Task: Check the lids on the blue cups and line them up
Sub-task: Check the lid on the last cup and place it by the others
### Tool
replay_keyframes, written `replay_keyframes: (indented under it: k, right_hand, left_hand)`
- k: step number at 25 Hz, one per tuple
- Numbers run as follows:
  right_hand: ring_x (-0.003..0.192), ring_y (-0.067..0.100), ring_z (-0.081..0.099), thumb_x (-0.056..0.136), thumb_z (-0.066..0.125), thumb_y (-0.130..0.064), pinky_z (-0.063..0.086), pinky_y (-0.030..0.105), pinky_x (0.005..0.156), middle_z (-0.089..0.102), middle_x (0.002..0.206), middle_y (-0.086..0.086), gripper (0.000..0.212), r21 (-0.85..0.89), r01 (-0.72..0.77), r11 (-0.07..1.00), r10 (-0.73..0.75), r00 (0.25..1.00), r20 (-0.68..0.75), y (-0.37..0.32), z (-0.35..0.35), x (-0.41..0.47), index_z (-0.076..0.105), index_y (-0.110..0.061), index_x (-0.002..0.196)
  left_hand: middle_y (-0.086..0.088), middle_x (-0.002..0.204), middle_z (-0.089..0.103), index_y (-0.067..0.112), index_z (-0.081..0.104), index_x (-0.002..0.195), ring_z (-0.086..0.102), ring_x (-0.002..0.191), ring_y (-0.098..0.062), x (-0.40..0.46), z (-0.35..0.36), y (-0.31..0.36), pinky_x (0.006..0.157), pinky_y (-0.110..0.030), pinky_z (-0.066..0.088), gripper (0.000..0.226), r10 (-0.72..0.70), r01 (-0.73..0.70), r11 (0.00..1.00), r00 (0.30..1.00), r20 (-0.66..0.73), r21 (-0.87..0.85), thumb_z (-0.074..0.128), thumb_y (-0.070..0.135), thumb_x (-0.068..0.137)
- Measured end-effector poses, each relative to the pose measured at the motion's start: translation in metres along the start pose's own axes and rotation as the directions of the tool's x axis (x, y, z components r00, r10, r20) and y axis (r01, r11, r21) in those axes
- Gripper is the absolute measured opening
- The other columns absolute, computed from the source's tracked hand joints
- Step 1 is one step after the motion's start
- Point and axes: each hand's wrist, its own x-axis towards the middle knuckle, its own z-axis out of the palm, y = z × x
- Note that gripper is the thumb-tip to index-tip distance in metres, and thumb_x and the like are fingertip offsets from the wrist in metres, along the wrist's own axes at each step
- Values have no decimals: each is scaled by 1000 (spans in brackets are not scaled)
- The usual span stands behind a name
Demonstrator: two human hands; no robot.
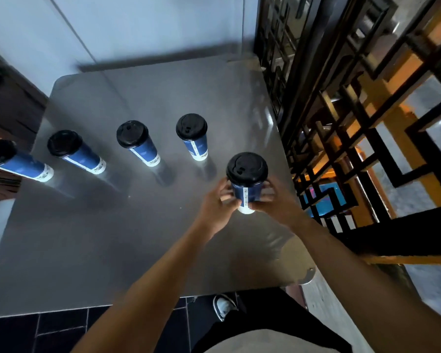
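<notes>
**Five lidded blue cups, grey metal tabletop**

Grey brushed-metal tabletop [112, 238] with rounded corners, set against a pale blue wall at its far edge and a black-and-gold lattice screen [354, 123] along its right edge. Dark tiled floor [36, 332] below the near edge; one shoe [223, 305] shows there.

Item 1: blue cup [247, 193] with black lid [247, 169], near the right edge, about midway between far and near edges. Held from both sides: left hand [214, 207] curled round its left side, right hand [275, 202] curled round its right side, thumbs on the near face. White base shows just below the fingers; whether it touches the tabletop cannot be told.

Item 2: second cup [197, 146], upright, black lid on, just beyond item 1 toward the far edge.

Item 3: third cup [144, 149], upright, lidded, left of item 2.

Item 4: fourth cup [83, 156], upright, lidded, further left.

Item 5: fifth cup [23, 166], lidded, at the left edge, blurred.

Items 2 to 5 stand apart from one another in a rough row running from the left edge toward the right.
</notes>
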Motion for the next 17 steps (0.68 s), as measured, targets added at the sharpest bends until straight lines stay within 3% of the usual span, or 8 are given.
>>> replay_keyframes:
  k: [3, 5, 6, 7, 8, 10, 13, 17]
  right_hand:
    - [90, -10, 64, 72, 87, -10, 51, 8, 73, 66, 111, -10, 66, -27, 8, 1000, -10, 996, -86, -7, -11, 46, 54, -21, 127]
    - [99, 4, 70, 69, 86, -9, 59, 33, 87, 71, 109, 0, 71, -39, 40, 998, -44, 992, -116, -8, -21, 77, 53, -13, 131]
    - [98, 8, 70, 71, 84, -4, 59, 39, 86, 71, 103, 5, 67, -60, 76, 995, -84, 987, -141, -7, -27, 94, 53, -7, 131]
    - [93, 3, 69, 74, 81, 0, 58, 34, 82, 69, 94, 3, 61, -89, 103, 991, -117, 979, -165, -7, -33, 110, 53, -2, 128]
    - [92, -7, 66, 76, 78, 4, 54, 20, 79, 66, 92, -6, 57, -103, 111, 988, -128, 976, -179, -9, -38, 123, 54, 0, 127]
    - [99, -23, 57, 77, 79, 4, 43, 2, 82, 61, 106, -18, 62, -70, 118, 991, -131, 968, -216, -16, -48, 143, 52, -7, 133]
    - [107, -26, 52, 78, 82, -3, 41, 0, 85, 57, 113, -28, 70, -96, 131, 987, -151, 958, -244, -12, -55, 165, 50, -17, 138]
    - [105, -29, 51, 79, 78, 4, 41, -2, 84, 56, 112, -26, 66, -99, 109, 989, -130, 963, -238, -2, -59, 185, 50, -9, 137]
  left_hand:
    - [0, 120, 69, 23, 58, 127, 65, 117, -19, 50, 13, 8, 98, -25, 51, 51, 24, -24, 1000, 999, -37, 16, 71, -5, 86]
    - [5, 119, 68, 29, 56, 124, 64, 120, -18, 80, 20, 15, 105, -35, 50, 53, 32, -32, 999, 998, -56, -1, 75, -1, 84]
    - [8, 118, 68, 31, 55, 122, 63, 119, -16, 98, 23, 20, 105, -35, 50, 53, 31, -31, 999, 998, -55, -11, 76, 0, 84]
    - [11, 116, 68, 32, 55, 119, 63, 118, -13, 117, 26, 24, 104, -35, 51, 52, 32, -32, 999, 998, -57, -13, 78, 2, 83]
    - [15, 113, 68, 36, 55, 116, 63, 116, -10, 133, 29, 26, 103, -36, 52, 51, 37, -38, 999, 998, -60, -16, 78, 5, 82]
    - [25, 107, 69, 42, 57, 111, 64, 115, -7, 162, 34, 26, 103, -42, 54, 50, 48, -48, 999, 997, -66, 0, 75, 9, 79]
    - [32, 107, 69, 34, 60, 120, 65, 119, -10, 189, 40, 24, 103, -45, 54, 50, 44, -43, 999, 998, -55, 21, 76, 10, 79]
    - [29, 111, 69, 18, 58, 131, 64, 121, -11, 210, 45, 18, 105, -42, 52, 56, 31, -30, 999, 998, -53, 20, 79, 5, 80]
